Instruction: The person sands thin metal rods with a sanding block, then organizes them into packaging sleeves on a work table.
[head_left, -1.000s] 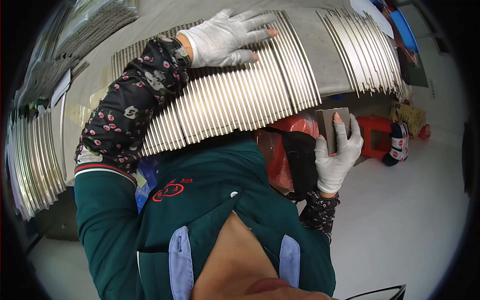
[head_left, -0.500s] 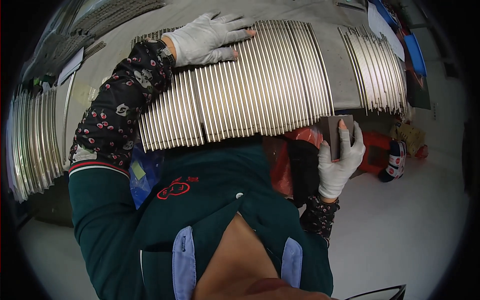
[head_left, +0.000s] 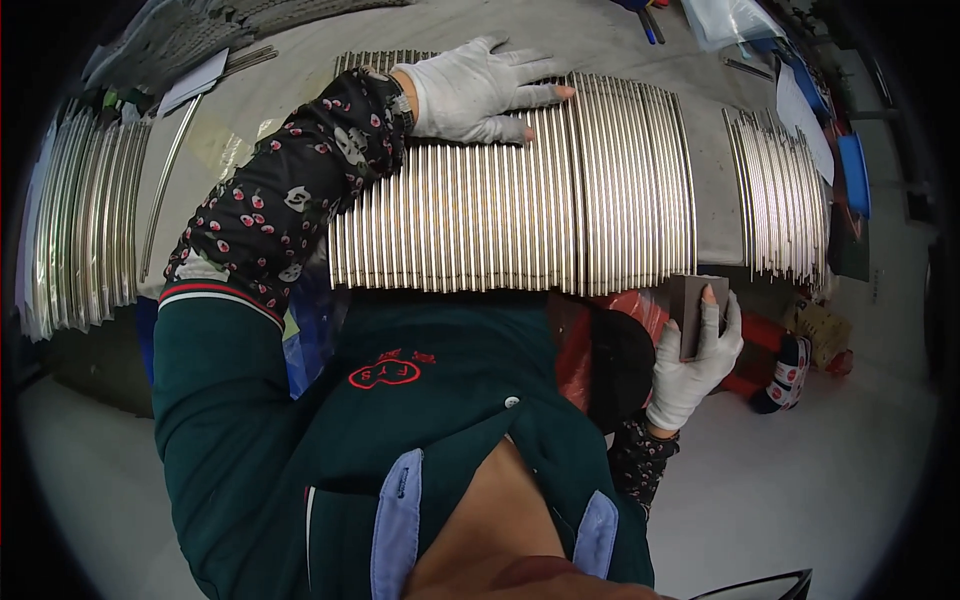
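A row of shiny metal rods [head_left: 460,220] lies side by side on the grey worktable, their near ends almost level along its front edge. My left hand [head_left: 480,90], in a white glove with bare thumb and index fingertips, rests flat across the rods' far part, fingers spread. At the row's near right corner, my gloved right hand [head_left: 697,365] grips a grey-brown rectangular block [head_left: 688,305], thumb and fingers around it. The block's top is close to the last rods' ends; whether it touches them I cannot tell.
Thinner rods [head_left: 785,200] lie at the right, near a blue tray [head_left: 854,175]. Plastic-wrapped rods [head_left: 85,220] stand out at the left, beside one loose rod [head_left: 170,180]. Grey stacked material [head_left: 170,60] fills the far left. Red bags [head_left: 630,315] hang below the table edge.
The whole view has shifted, so table and hands appear farther right. The dark gap left of my thumb no longer shows, and the rods' near ends look more level. Both hands keep their poses.
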